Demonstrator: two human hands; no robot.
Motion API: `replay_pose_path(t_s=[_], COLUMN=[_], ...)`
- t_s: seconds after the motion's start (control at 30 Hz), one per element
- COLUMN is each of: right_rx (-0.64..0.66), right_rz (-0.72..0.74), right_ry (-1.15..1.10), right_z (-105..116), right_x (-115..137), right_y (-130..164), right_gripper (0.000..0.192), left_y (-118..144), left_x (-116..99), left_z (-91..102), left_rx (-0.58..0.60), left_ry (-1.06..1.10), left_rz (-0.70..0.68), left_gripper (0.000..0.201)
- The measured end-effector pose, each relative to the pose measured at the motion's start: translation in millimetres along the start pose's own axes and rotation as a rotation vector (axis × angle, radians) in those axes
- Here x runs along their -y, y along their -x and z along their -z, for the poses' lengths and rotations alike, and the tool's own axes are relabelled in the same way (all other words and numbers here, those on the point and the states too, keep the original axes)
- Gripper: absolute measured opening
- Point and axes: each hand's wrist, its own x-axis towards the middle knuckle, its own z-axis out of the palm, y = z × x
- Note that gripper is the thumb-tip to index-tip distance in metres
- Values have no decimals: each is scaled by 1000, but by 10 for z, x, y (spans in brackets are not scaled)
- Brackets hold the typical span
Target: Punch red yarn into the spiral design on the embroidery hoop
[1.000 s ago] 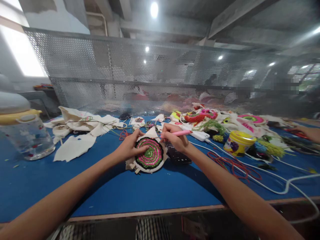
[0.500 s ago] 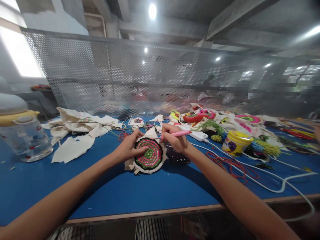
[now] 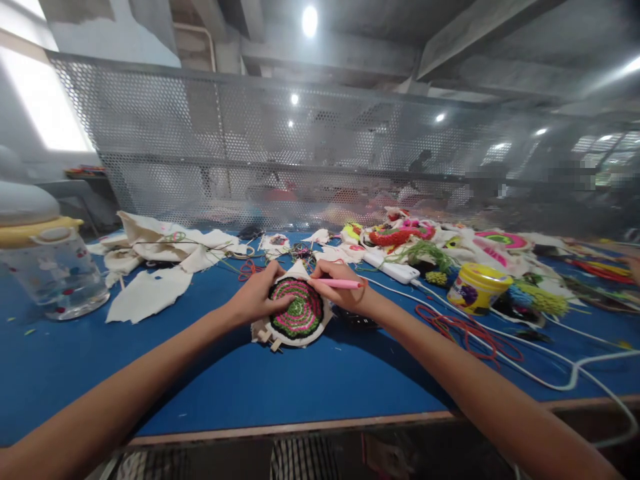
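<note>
While the blue bench [image 3: 300, 387] carries it, the embroidery hoop [image 3: 297, 312] lies under the left hand [image 3: 255, 300], whose grip clamps its left edge; the right hand [image 3: 343, 287] clamps a pink punch needle [image 3: 337, 283], axis pointing leftward at the hoop's top.

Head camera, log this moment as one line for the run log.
left hand: steadies embroidery hoop | right hand: holds pink punch needle, tip at hoop's far edge | surface: blue table

hoop [image 3: 298, 312]: round, pink-green rings, tilted | pink needle [image 3: 337, 283]: across top edge
</note>
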Motion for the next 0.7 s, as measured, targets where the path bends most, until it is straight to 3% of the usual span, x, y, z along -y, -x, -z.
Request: replay_pose_path(t_s=[0.23, 0.4, 0.7], right_rx=[1, 41, -96], right_rz=[12, 71, -123], right_ry=[-123, -63, -157], right_z=[88, 121, 147], right_x=[-82, -38, 68], right_y=[29, -7, 98], right_gripper=[15, 7, 14], left_y=[0, -37, -22], left_x=[-72, -174, -105], left_z=[21, 42, 21], left_rx=[-16, -32, -7], left_ry=[-4, -47, 69], left_rz=[-35, -92, -109], left_gripper=[26, 25, 27])
